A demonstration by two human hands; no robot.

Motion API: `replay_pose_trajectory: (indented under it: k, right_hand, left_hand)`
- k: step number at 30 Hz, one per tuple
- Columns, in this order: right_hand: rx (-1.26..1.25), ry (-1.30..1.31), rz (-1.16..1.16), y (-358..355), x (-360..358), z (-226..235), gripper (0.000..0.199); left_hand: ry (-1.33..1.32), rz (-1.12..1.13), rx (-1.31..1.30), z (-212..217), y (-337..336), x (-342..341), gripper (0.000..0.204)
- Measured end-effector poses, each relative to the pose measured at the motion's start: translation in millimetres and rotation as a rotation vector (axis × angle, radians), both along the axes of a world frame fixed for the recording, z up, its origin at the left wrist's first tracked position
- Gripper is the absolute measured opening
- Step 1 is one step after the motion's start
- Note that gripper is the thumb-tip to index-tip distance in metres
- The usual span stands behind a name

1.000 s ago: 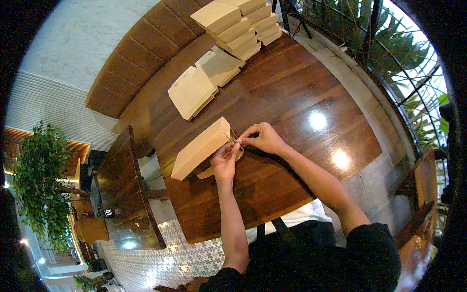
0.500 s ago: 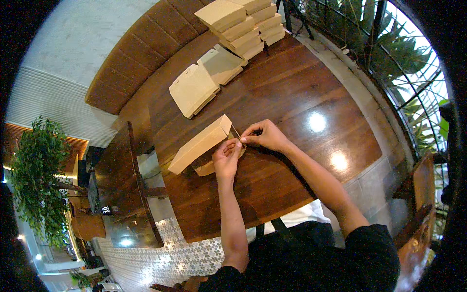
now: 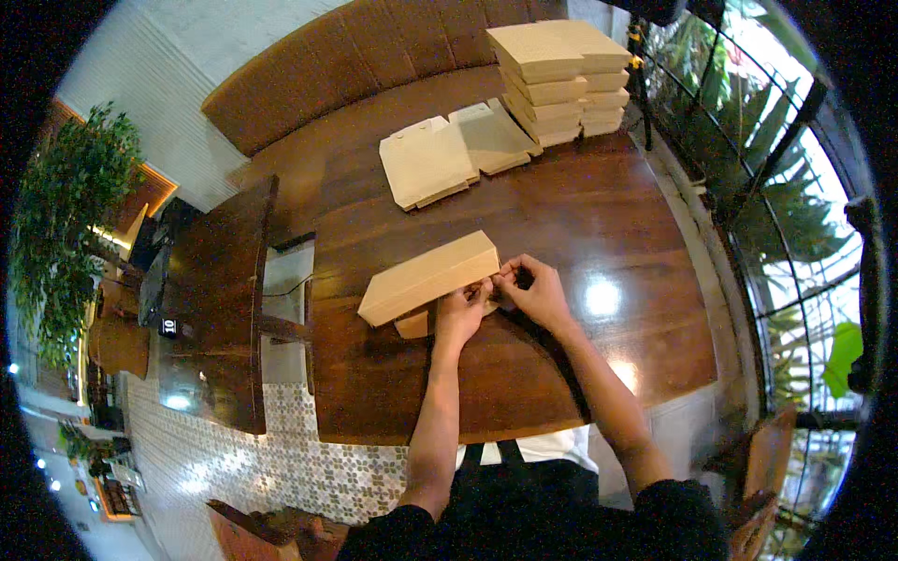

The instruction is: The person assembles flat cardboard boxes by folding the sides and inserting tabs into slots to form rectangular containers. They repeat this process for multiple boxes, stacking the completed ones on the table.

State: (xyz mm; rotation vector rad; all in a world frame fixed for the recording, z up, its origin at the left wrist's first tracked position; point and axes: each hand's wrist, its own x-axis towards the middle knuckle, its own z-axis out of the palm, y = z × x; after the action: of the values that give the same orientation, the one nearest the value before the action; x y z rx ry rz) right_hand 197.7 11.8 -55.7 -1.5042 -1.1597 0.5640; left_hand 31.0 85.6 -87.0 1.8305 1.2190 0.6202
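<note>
A person's left hand [image 3: 461, 315] and right hand [image 3: 537, 292] are meeting at the right end of a long brown cardboard box [image 3: 432, 276], which is resting at a slant near the middle of a dark wooden surface [image 3: 571, 215]. The left hand is curling nearly closed on the box's end; the right is pinching there between thumb and fingers. Beyond, flat cardboard pieces [image 3: 426, 161] are lying beside stacked boxes [image 3: 552, 89].

A small black sign [image 3: 169, 326] bore a number in white digits. It stood on the dark wooden side bench [image 3: 220, 280] at the left, near that surface's outer edge.
</note>
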Motion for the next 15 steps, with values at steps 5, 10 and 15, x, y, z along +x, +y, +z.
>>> replay_pose_trajectory:
  k: [5, 10, 15]
  right_hand:
    - [-0.01, -0.105, -0.069, -4, -4, -3, 0.019]
    - [0.011, -0.067, -0.125, -8, 2, 11, 0.027]
    - [-0.263, -0.091, -0.02, -38, 22, 30, 0.031]
  left_hand:
    - [-0.03, 0.01, 0.029, -24, 1, -15, 0.038]
    - [-0.228, -0.158, 0.016, 35, -29, -55, 0.033]
    - [-0.376, -0.434, -0.337, 115, -47, -116, 0.028]
